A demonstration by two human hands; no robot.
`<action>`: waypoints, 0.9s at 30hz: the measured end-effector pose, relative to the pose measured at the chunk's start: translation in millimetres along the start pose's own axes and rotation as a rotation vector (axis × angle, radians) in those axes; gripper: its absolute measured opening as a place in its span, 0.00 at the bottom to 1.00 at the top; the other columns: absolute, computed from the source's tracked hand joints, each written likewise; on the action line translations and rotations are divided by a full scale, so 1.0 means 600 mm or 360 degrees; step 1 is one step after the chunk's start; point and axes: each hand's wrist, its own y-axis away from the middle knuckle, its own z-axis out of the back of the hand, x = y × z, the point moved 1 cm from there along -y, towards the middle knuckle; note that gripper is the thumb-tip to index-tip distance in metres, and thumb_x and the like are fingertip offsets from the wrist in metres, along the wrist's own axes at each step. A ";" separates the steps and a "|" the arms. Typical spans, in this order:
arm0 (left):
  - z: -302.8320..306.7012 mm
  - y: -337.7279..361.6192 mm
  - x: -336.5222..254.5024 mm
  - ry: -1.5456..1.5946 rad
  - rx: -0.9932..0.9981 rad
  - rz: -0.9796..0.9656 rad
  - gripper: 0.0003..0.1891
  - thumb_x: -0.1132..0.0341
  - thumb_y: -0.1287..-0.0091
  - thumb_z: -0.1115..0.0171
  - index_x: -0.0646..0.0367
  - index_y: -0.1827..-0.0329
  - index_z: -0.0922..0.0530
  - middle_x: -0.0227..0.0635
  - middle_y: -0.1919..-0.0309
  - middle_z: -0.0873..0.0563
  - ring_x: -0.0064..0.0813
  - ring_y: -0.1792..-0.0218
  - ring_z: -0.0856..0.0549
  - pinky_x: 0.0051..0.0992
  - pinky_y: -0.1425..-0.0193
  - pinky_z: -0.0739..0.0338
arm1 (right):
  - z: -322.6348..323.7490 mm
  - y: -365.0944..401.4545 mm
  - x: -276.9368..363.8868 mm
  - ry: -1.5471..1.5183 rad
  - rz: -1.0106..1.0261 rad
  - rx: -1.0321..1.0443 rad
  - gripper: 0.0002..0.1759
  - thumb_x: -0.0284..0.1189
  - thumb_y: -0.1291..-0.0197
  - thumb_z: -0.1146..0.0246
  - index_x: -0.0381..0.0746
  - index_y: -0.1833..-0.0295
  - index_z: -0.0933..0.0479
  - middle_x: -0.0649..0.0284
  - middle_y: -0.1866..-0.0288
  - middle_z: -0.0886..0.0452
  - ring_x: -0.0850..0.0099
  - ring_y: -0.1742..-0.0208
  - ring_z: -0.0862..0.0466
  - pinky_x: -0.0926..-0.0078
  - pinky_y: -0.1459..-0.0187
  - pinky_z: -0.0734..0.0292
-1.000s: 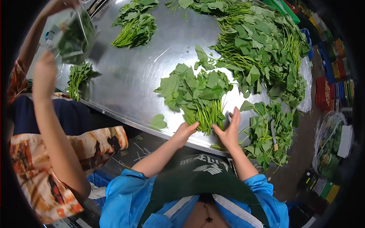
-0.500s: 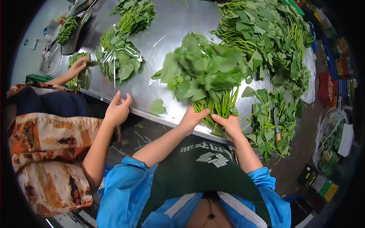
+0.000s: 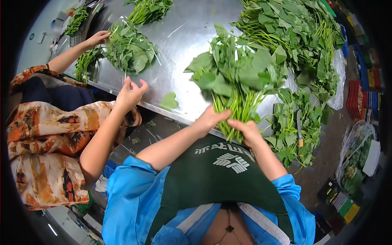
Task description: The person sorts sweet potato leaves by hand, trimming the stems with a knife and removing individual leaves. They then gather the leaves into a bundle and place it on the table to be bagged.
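A large bunch of leafy greens (image 3: pixel 237 71) stands upright between my hands, leaves up and pale green stems down at the table's front edge. My left hand (image 3: pixel 214 117) wraps the stems from the left. From the right, my right hand (image 3: pixel 247 130) grips the same stems, its thumb close to the left one. The stem ends show below my fingers. Right of the bunch, a smaller heap of greens (image 3: pixel 286 141) hangs over the edge, with a wooden-handled knife (image 3: pixel 299 128) lying on it.
A big pile of greens (image 3: pixel 294 36) fills the back right of the metal table (image 3: pixel 179 53). On the left, a co-worker's hand (image 3: pixel 98 38) touches a bunch in clear wrap (image 3: pixel 130 49); their other hand (image 3: pixel 131 93) is nearer. A loose leaf (image 3: pixel 169 100) lies near the edge.
The bunch in my hands has shifted right and become more upright. The co-worker's far hand has moved right and away from the edge, to the wrapped bunch.
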 end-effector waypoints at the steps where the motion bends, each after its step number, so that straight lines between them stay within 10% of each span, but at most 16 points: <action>1: -0.003 0.023 0.014 0.0156 0.0070 0.0257 0.21 0.62 0.35 0.48 0.61 0.41 0.35 0.36 0.50 0.25 0.26 0.50 0.25 0.28 0.48 0.30 | -0.006 0.019 -0.014 0.0095 -0.0046 -0.0031 0.24 0.34 0.55 0.30 0.33 0.52 0.25 0.61 0.58 0.20 0.75 0.60 0.22 0.77 0.56 0.28; 7: 0.008 0.030 0.034 -0.0428 0.0382 0.0614 0.23 0.52 0.33 0.52 0.59 0.43 0.34 0.33 0.54 0.23 0.24 0.55 0.25 0.28 0.54 0.27 | 0.017 0.020 -0.066 -0.0730 -0.0259 0.0653 0.27 0.23 0.51 0.36 0.29 0.44 0.34 0.48 0.52 0.24 0.59 0.52 0.22 0.63 0.50 0.25; 12: -0.002 0.015 0.029 -0.1268 0.0312 0.0009 0.26 0.49 0.36 0.49 0.62 0.45 0.32 0.39 0.58 0.21 0.31 0.60 0.21 0.27 0.59 0.26 | -0.014 0.038 -0.055 -0.0727 -0.0256 0.0337 0.22 0.17 0.55 0.37 0.28 0.51 0.30 0.49 0.61 0.22 0.59 0.61 0.19 0.64 0.56 0.21; 15: -0.014 0.043 -0.104 -0.2467 0.0695 0.0536 0.25 0.53 0.39 0.44 0.61 0.45 0.32 0.44 0.57 0.21 0.39 0.58 0.20 0.31 0.58 0.25 | -0.011 0.060 -0.041 -0.0587 -0.0108 0.0185 0.18 0.17 0.56 0.37 0.28 0.55 0.27 0.51 0.64 0.21 0.63 0.66 0.18 0.69 0.60 0.20; 18: -0.035 0.078 -0.181 -0.2724 0.0283 0.0147 0.29 0.59 0.44 0.42 0.56 0.39 0.37 0.46 0.55 0.22 0.37 0.56 0.19 0.35 0.54 0.27 | -0.003 0.088 -0.009 -0.0579 -0.0027 0.0141 0.16 0.17 0.58 0.37 0.28 0.59 0.26 0.53 0.67 0.20 0.66 0.68 0.19 0.72 0.63 0.21; 20: -0.099 0.081 -0.170 -0.3087 0.0535 -0.1548 0.24 0.62 0.44 0.46 0.52 0.42 0.32 0.40 0.45 0.27 0.33 0.41 0.29 0.39 0.41 0.37 | 0.006 0.109 0.009 -0.0407 -0.0060 0.0193 0.16 0.16 0.59 0.36 0.28 0.59 0.26 0.52 0.69 0.20 0.66 0.68 0.19 0.72 0.63 0.22; 27: -0.200 0.032 -0.111 -0.2801 0.1405 -0.1535 0.18 0.67 0.46 0.47 0.59 0.51 0.29 0.33 0.62 0.23 0.31 0.54 0.24 0.32 0.39 0.36 | 0.036 0.184 0.035 -0.0093 -0.0331 0.0523 0.14 0.15 0.58 0.36 0.28 0.61 0.26 0.52 0.68 0.20 0.64 0.66 0.18 0.69 0.62 0.21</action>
